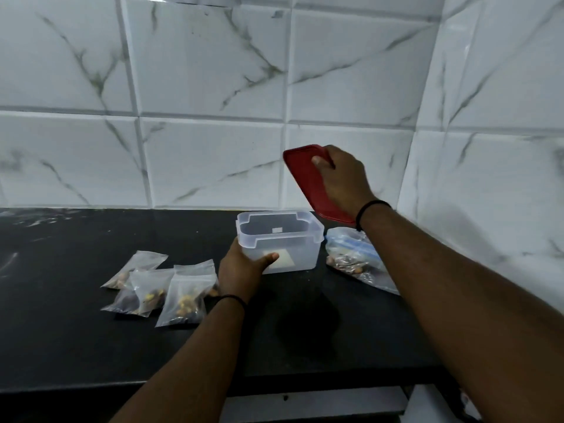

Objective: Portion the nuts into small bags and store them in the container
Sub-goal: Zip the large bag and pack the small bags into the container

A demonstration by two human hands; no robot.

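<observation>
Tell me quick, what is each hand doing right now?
Left hand: grips the side of the open container.
Right hand: holds the red lid, lifted and tilted above the counter.

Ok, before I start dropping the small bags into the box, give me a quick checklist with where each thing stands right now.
1. Lid off the box: ok, the right hand holds it lifted.
2. Box steadied: ok, the left hand grips its near corner.
3. Box holds no bags yet: ok.
4. Small bags filled and within reach: ok, they lie left of the box.
5. Small bags sealed: cannot tell.
6. A hand free to pick up bags: not ok.
</observation>
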